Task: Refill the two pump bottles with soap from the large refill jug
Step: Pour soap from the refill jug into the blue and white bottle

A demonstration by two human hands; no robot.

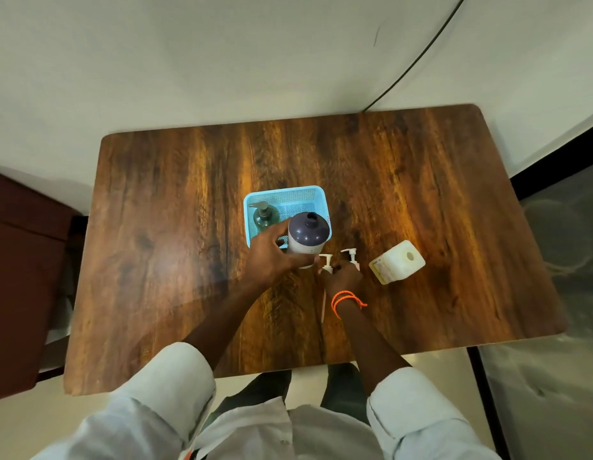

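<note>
Fingers [335,267] of right hand [343,278]: curled round near pump [327,262]; steady the base while unscrewing. Second pump [351,255] just beyond. Left hand [273,255]: wrapped round jug [306,239] (mouth uncapped, keep upright). Basket [255,199] farthest, green bottle [263,219] inside.

Left hand [272,257] around purple-topped bottle [305,237]; right hand [343,277] seemingly on pump [326,262].

Your left hand [272,257] is curled in a grip, right hand [342,277] pinching; both forearms reach forward, sleeves rolled.
</note>
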